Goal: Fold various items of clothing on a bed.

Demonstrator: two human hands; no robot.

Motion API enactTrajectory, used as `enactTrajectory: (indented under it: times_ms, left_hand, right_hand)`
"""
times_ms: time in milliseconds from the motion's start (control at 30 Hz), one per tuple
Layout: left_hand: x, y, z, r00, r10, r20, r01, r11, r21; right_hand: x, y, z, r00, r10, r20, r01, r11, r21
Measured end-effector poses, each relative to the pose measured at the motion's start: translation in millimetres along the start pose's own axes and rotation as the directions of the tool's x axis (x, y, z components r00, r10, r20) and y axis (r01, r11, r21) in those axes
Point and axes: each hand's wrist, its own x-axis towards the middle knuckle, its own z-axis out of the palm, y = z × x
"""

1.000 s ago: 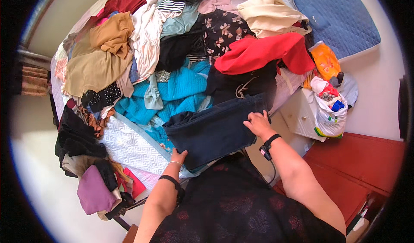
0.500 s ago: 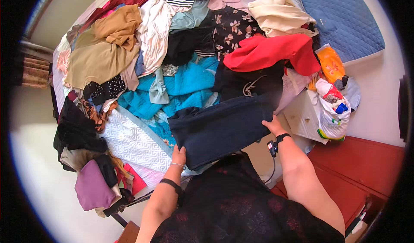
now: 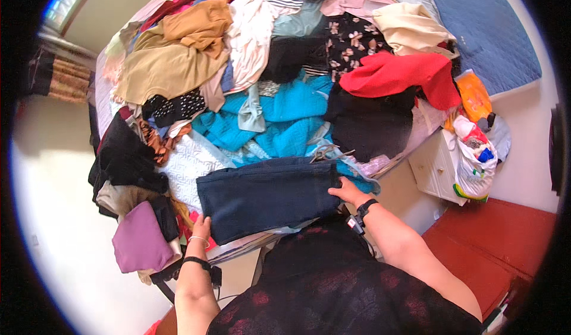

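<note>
A folded dark navy garment, likely trousers [image 3: 270,195], is stretched between my hands over the near edge of the bed. My left hand [image 3: 201,227] pinches its lower left corner. At its right end, my right hand [image 3: 348,192] grips the edge with the thumb on top. A pale drawstring or cord [image 3: 324,152] shows at the garment's far right edge. Just beyond lie a turquoise quilted cloth [image 3: 285,112] and a black garment [image 3: 372,124]. White quilted bedding [image 3: 190,162] is partly hidden under the dark garment.
Heaped clothes cover the bed, among them a red garment [image 3: 404,76] and a tan one [image 3: 172,67]. A stack with a folded purple cloth [image 3: 143,237] sits at the left edge. To the right are a white cabinet [image 3: 437,165], a stuffed plastic bag [image 3: 476,171] and a red surface [image 3: 476,240].
Both hands have carried the folded dark garment to the left, and it lies more level. The black garment on the bed is now more exposed. The view has shifted slightly.
</note>
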Motion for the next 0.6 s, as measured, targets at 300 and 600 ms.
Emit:
enactTrajectory:
  times_ms: [300,600]
  left_hand:
    - [9,28,57,0.98,-0.031,-0.194,0.054,0.992,0.114]
    - [-75,40,-160,0.942,0.141,-0.305,-0.234,0.928,-0.29]
  right_hand:
    - [-9,-34,38,0.958,0.112,0.263,-0.237,0.827,0.51]
    - [-95,-205,72,0.9,-0.146,0.41,-0.032,0.917,0.397]
